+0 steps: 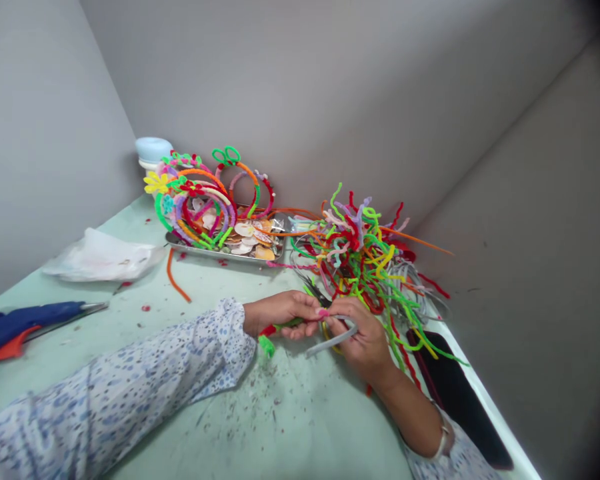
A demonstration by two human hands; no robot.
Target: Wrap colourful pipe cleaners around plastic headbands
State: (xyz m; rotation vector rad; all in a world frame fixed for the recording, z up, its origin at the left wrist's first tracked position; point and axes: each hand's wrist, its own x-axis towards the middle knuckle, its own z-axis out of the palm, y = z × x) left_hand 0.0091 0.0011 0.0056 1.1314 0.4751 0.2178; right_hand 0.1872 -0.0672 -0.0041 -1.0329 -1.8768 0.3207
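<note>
Both hands meet over the table on a headband (333, 342), whose bare grey end curves back below my right hand. My left hand (290, 313) is closed round the band's wrapped part, where green and red pipe cleaner shows, with a fuzzy green end (267, 347) sticking out below. My right hand (360, 333) pinches at a pink pipe cleaner (323, 312) on the band, close to the left fingertips. Just behind the fingers lies a dark-bladed cutting tool (320, 293), partly hidden by the hands and pipe cleaners.
A heap of coloured pipe cleaners (360, 253) lies beyond my right hand, near a black phone-like slab (455, 393). Finished-looking headbands (200, 200) rest on a metal tray (230, 255). A blue glue gun (40, 317), plastic bag (105, 257) and blue-lidded container (153, 150) are left.
</note>
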